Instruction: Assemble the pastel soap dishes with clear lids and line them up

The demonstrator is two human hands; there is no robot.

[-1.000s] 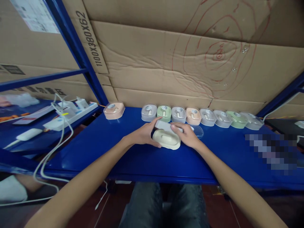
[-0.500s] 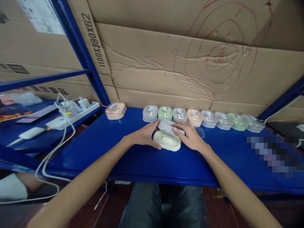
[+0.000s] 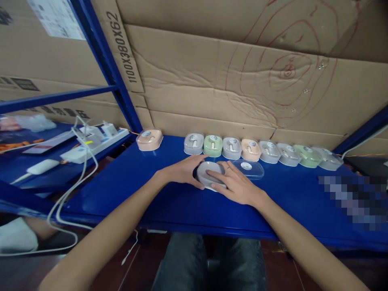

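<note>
Both hands are meeting over a grey soap box (image 3: 208,174) on the blue shelf (image 3: 169,202). The left hand (image 3: 182,173) is cupping its left side, thumb along the near edge; the right hand (image 3: 235,186) is lying flat across its top with fingers spread. Just beyond the right hand's fingertips a clear lid (image 3: 249,168) is lying on the shelf. Farther back, a row of soap boxes (image 3: 260,150) is standing against the cardboard (image 3: 230,81). Far off the left hand, a power strip (image 3: 97,139) is trailing white cables.
</note>
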